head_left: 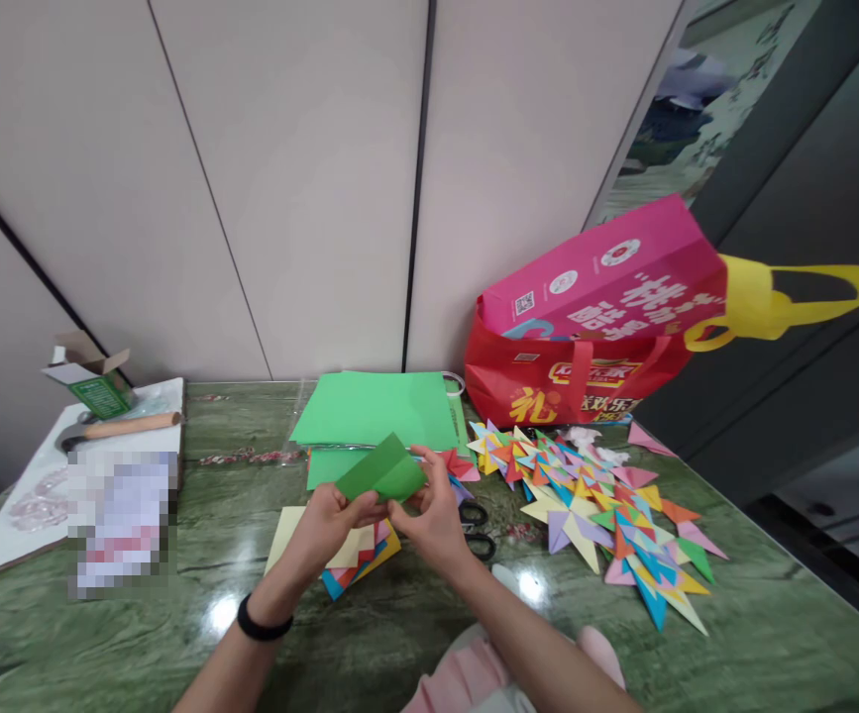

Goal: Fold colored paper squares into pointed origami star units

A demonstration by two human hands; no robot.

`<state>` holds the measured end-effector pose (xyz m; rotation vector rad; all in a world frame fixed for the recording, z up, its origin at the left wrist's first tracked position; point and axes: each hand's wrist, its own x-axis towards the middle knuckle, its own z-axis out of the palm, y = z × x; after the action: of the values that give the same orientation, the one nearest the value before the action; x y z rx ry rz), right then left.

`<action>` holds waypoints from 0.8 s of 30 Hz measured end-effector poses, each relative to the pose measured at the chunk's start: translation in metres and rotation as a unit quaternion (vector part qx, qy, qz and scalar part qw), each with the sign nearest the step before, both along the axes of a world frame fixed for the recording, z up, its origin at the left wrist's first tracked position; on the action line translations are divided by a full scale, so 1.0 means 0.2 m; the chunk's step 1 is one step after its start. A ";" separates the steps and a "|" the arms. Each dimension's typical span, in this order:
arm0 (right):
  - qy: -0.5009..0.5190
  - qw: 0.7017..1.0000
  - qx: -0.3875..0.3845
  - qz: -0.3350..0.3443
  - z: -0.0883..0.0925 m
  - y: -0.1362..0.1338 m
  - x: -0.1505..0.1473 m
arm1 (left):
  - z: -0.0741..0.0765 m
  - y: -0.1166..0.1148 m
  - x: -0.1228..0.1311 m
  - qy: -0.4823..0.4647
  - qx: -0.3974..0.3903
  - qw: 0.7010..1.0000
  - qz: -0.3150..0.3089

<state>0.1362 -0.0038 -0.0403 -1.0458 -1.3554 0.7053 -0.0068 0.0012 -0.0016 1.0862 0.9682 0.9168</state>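
Observation:
A folded green paper is held up above the green marble table, between both hands. My left hand pinches its lower left edge, and my right hand pinches its lower right edge. Under the hands lies a small stack of coloured paper squares, yellow on top. A stack of green sheets lies just beyond the hands.
A pile of folded multicoloured paper stars spreads over the table to the right. Black scissors lie beside my right hand. A red and pink bag with yellow handles stands at the back right. A hammer and a small green box rest at the left.

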 end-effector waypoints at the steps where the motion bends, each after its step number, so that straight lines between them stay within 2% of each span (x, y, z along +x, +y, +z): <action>1: 0.007 1.000 -0.008 0.010 0.00 0.00 0.00 | 0.01 0.00 -0.01 -0.002 0.002 1.000 -0.001; 8: 0.086 0.994 -0.029 0.056 -0.04 0.03 0.01 | 0.06 0.00 -0.04 0.005 0.006 1.000 0.004; 12: 0.081 0.996 -0.015 0.031 -0.04 0.05 0.02 | 0.06 0.02 -0.08 0.058 0.012 0.998 0.009; 15: 0.040 0.999 0.012 -0.003 -0.01 0.04 0.03 | 0.05 0.02 -0.10 0.115 -0.015 0.992 -0.041; 17: -0.007 0.999 0.038 0.000 0.03 0.03 0.04 | 0.04 0.00 -0.11 0.153 -0.040 0.983 -0.094; 20: -0.086 0.991 0.094 0.048 0.07 0.00 0.04 | 0.02 -0.03 -0.11 0.205 -0.059 0.965 -0.151; 24: -0.136 0.977 0.112 0.117 0.08 -0.03 0.03 | 0.02 -0.06 -0.10 0.246 -0.074 0.951 -0.171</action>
<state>0.1426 -0.0094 -0.0245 -0.8296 -1.7719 0.5764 -0.0275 -0.0109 0.0015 1.3323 1.1821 0.2844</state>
